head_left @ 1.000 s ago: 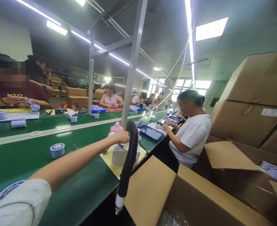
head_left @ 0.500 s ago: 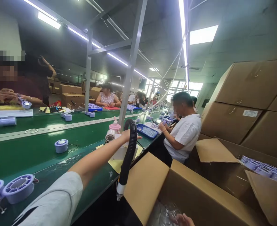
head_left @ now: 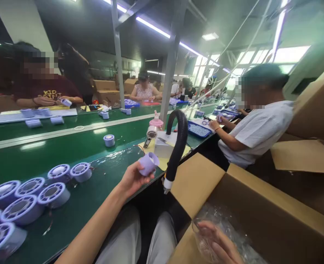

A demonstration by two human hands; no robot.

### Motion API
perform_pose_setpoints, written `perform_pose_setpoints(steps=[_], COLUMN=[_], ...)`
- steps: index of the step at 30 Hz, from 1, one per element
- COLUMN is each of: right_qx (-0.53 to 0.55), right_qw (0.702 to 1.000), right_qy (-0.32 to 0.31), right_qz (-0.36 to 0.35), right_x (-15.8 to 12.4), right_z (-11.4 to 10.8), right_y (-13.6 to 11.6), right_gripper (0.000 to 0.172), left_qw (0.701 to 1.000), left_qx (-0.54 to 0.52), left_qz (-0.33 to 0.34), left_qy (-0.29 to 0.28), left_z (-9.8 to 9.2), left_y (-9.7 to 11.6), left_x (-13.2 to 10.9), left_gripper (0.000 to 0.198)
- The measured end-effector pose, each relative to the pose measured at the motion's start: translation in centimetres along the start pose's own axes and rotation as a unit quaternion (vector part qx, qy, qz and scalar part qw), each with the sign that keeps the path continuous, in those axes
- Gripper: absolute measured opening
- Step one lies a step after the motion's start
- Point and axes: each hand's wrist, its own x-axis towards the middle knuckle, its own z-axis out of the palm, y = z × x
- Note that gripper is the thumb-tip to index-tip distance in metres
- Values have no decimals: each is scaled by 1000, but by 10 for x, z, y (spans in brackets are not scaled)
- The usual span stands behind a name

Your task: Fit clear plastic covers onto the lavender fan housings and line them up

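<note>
My left hand is closed around a light-purple round plastic housing, held over the near edge of the green bench, its hollow end tilted to the right. Low in the open cardboard box, my right hand has its fingers bent round a clear plastic piece with a rounded rim. More clear plastic lies about it in the box. Beyond my left hand stands a white box-shaped device on yellow paper, with a white handheld fan-like part by it.
Several purple fan housings with loose wires stand on the bench at left. A black corrugated hose arches beside the white device. At right, a co-worker in a white shirt sits near a blue tray. Other people sit across the bench.
My left hand has drawn back from the white device and now holds the purple housing. My right hand shows more fully, with clear plastic at its fingers. The view has turned left and down.
</note>
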Motion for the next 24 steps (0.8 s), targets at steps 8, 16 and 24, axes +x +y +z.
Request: perform_pose_setpoints(steps=[8, 16, 24], right_qx=[-392, -338, -53], right_qw=[862, 893, 983], right_qy=[-120, -243, -165], right_qz=[-297, -170, 59], right_x=[18, 27, 21], right_z=[102, 120, 117], right_y=[-88, -83, -88], right_gripper=[55, 17, 33], left_qw=[968, 970, 960], left_qx=[-8, 217, 257], left_qz=[-216, -52, 88], left_qy=[-128, -96, -69], left_z=[-8, -11, -11], left_y=[-84, -76, -109], left_x=[-122, -139, -145], left_gripper=[36, 16, 66])
